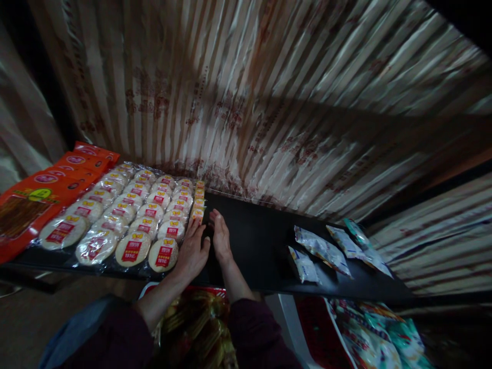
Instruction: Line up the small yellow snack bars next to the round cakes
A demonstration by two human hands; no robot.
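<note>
Your left hand [191, 252] flat, open, against rice-cracker packs [126, 215]; right hand [220, 237] open on dark shelf [261, 246], gripping nothing. Looks mid-straightening; next probably nudge row edge gently.

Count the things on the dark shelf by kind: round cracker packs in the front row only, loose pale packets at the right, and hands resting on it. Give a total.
Round cracker packs, front row: 4
Pale packets: 4, one with a teal edge
Hands: 2, left hand and right hand, both flat
Total: 10
</note>
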